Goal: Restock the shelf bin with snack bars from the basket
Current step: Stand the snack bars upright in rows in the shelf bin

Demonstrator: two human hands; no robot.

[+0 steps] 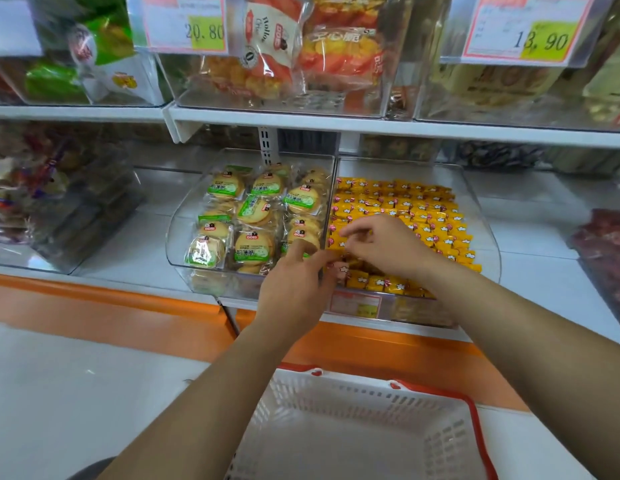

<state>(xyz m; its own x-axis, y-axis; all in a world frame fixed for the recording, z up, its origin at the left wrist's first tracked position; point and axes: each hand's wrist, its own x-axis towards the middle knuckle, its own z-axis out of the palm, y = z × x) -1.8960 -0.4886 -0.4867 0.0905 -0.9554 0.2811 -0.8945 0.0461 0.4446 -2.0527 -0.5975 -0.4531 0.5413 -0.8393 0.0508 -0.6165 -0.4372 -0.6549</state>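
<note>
A clear shelf bin (488,237) holds several rows of small yellow snack bars (422,216). Both hands are at its front left corner. My left hand (294,289) pinches a yellow snack bar (338,270) at the bin's front edge. My right hand (384,247) hovers over the rows with its fingers curled, fingertips touching the bars just beside the left hand. Whether it grips a bar is hidden. Below, a white basket (336,393) with red handles shows a bare bottom.
To the left stands a second clear bin (183,244) of round biscuits in green-labelled packs. Bins with price tags sit on the shelf above (336,123). More bins flank both sides. An orange strip (128,306) edges the lower shelf.
</note>
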